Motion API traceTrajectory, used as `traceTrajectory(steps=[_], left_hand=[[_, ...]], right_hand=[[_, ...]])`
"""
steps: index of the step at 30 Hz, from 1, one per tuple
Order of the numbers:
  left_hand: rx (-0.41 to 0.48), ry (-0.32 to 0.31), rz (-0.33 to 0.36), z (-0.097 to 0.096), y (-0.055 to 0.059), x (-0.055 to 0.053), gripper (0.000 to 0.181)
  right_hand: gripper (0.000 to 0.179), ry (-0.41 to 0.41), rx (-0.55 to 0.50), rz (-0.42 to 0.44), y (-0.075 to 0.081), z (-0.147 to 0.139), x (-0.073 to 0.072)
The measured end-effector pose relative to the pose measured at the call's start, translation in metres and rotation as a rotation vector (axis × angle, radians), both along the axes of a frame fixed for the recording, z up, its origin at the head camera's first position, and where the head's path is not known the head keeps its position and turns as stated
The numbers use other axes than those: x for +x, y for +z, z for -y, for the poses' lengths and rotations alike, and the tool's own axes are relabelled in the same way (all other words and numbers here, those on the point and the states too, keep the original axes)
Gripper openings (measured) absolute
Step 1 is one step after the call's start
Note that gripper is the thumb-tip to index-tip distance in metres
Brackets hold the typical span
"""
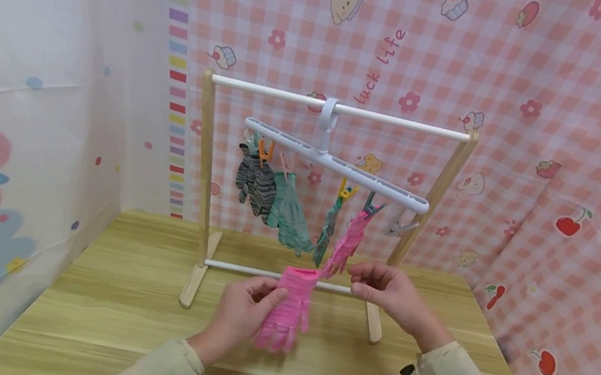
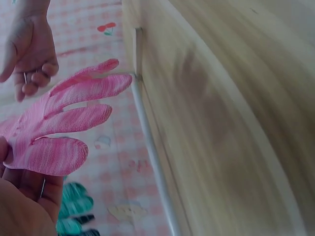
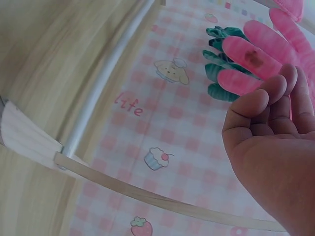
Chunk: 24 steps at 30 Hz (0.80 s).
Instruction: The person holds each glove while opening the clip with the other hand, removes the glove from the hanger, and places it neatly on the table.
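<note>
My left hand [image 1: 240,311] pinches a pink knit glove [image 1: 290,305] at its side, below the hanger. That glove's cuff points up and its fingers hang down over the table; in the left wrist view its spread fingers [image 2: 88,91] show. My right hand [image 1: 396,299], fingers loosely bent and nothing held, is just right of a second pink glove [image 1: 348,243]. This one hangs from the hanger [image 1: 332,161] by a dark grey-blue clothespin [image 1: 372,206]. In the right wrist view it shows a dark spot, and my fingertips overlap it.
A green glove [image 1: 290,214], a grey-black striped glove [image 1: 260,186] and another green glove [image 1: 325,234] hang from clips. A grey clip [image 1: 404,226] dangles at the hanger's right end. The wooden rack [image 1: 203,169] with white bars [image 1: 399,121] stands on the table [image 1: 113,289].
</note>
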<state>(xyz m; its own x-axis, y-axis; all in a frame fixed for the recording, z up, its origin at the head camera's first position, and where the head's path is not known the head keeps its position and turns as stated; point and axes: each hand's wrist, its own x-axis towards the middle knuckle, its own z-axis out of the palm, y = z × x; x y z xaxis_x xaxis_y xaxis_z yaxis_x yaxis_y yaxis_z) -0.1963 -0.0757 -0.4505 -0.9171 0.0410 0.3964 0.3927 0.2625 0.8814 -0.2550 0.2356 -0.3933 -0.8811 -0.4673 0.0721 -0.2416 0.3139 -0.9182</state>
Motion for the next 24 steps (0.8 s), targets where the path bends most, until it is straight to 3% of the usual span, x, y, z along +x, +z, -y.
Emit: traceTrajectory(steps=[8, 15, 24], left_hand=[[0.03, 0.065, 0.153, 0.036, -0.01, 0.002, 0.011], [-0.008, 0.129, 0.215, 0.061, -0.016, 0.0, 0.015], [-0.012, 0.14, 0.315, 0.079, -0.024, -0.005, 0.019]], right_hand=[[0.036, 0.024, 0.004, 0.02, -0.011, 0.006, 0.001], [0.042, 0.035, 0.023, 0.064, -0.018, 0.014, 0.003], [0.037, 0.075, 0.013, 0.067, -0.036, 0.029, -0.001]])
